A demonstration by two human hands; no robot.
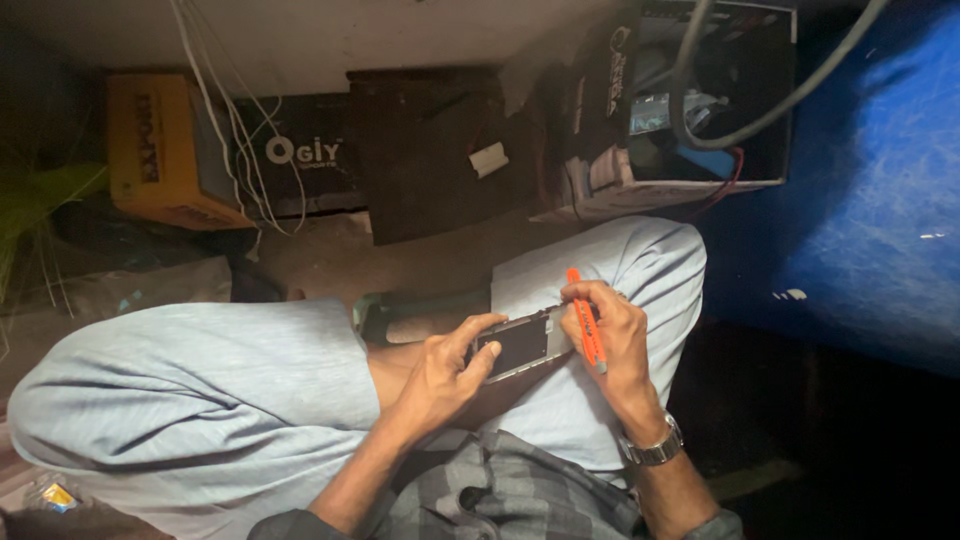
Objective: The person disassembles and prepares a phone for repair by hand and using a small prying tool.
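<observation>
Head view: the left hand (pixel 440 372) is curled around the left end of a phone (pixel 520 345), thumb on its face. The right hand (pixel 612 340) grips the phone's right end and an orange tool (pixel 586 318), wrist bent. The phone sits above the lap, between both knees.

Dim room, light falling from above onto a pale wall (pixel 330 35) at top. Thin white cables (pixel 232 120) hang down it. Against its foot: yellow cardboard box (pixel 165 150), black box with white print (pixel 305 150), dark brown wooden block (pixel 430 150), open box of electronics (pixel 700 100) with thick grey cable (pixel 775 100). Blue plastic sheet (pixel 870 180) right. Dusty bare floor (pixel 400 260).
</observation>
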